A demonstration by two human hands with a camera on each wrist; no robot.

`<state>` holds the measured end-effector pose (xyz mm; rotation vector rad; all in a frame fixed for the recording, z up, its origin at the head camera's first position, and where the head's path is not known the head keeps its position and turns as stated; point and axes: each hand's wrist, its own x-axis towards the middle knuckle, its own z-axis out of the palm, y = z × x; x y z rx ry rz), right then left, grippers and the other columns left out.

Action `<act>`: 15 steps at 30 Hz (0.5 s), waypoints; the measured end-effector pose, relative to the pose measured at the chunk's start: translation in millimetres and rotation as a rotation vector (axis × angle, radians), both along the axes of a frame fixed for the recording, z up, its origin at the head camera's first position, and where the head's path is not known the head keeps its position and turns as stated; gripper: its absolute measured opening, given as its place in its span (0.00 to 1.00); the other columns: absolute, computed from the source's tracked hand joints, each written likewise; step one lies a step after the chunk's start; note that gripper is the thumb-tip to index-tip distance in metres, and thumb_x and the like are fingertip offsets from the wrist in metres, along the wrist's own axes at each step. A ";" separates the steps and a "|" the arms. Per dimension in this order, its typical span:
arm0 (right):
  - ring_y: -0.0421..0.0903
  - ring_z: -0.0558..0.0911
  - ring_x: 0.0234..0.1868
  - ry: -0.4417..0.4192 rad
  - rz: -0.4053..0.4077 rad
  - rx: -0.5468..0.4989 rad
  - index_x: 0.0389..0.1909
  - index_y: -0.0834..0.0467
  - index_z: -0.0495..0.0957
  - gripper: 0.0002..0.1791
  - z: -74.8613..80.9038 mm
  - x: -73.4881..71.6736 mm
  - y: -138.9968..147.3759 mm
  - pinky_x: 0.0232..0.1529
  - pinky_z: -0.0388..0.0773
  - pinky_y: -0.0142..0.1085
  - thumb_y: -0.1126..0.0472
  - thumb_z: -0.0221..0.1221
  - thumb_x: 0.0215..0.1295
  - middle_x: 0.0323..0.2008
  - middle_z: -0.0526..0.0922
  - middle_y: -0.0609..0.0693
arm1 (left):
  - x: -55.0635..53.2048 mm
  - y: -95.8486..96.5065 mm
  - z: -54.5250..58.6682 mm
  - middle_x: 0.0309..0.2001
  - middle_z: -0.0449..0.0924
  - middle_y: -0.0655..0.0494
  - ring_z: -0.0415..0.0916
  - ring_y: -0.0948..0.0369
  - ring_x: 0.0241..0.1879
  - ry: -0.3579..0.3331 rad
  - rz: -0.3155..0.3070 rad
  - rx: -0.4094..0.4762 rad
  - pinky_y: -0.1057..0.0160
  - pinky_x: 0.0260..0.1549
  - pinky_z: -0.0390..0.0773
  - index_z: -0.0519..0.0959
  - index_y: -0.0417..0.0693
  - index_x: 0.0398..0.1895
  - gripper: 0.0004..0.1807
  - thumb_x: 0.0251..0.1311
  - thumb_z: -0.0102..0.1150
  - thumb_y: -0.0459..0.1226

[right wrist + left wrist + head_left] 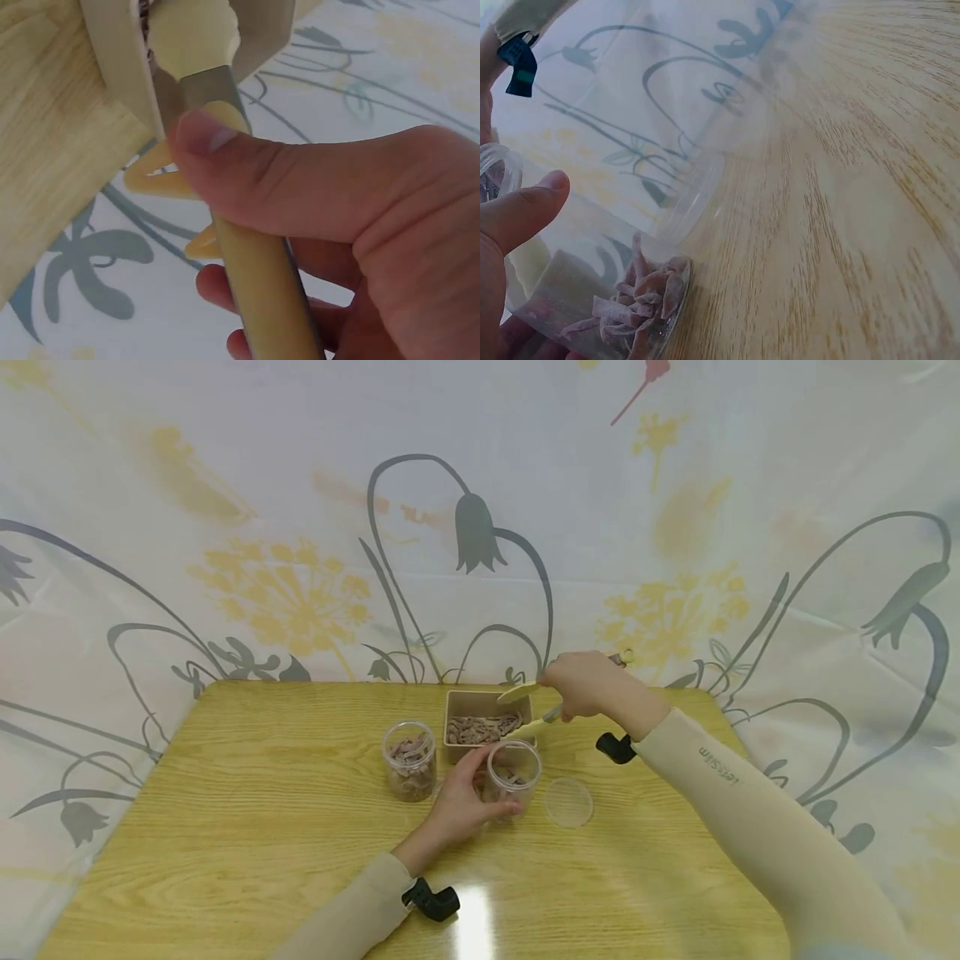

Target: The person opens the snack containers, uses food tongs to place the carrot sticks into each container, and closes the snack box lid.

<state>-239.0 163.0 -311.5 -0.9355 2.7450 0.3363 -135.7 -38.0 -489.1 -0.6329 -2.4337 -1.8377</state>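
Observation:
My left hand [462,806] grips a clear plastic jar [514,766] around its side, with the thumb across the front. Pale pinkish-brown dried strips [641,300] lie in the bottom of this jar in the left wrist view. My right hand [588,683] holds a pair of yellow tongs [259,277], thumb on one arm and fingers behind. The tongs' tips are parted over a beige bin [487,696] of similar strips [480,728]. Whether any strip is between the tips is hidden.
A second clear jar [410,762], well filled with strips, stands left of the bin. To the right of the held jar a clear round lid [568,802] lies on the wooden table [285,843]. A patterned cloth [420,610] hangs behind the table's far edge.

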 end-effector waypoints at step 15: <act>0.47 0.75 0.29 -0.004 -0.002 0.184 0.34 0.55 0.81 0.08 -9.8 -12.4 -39.3 0.27 0.70 0.41 0.66 0.69 0.55 0.36 0.80 0.53 | 0.1 1.8 1.0 0.60 0.74 0.44 0.71 0.48 0.61 -0.025 -0.027 0.001 0.46 0.56 0.74 0.68 0.46 0.70 0.46 0.45 0.81 0.38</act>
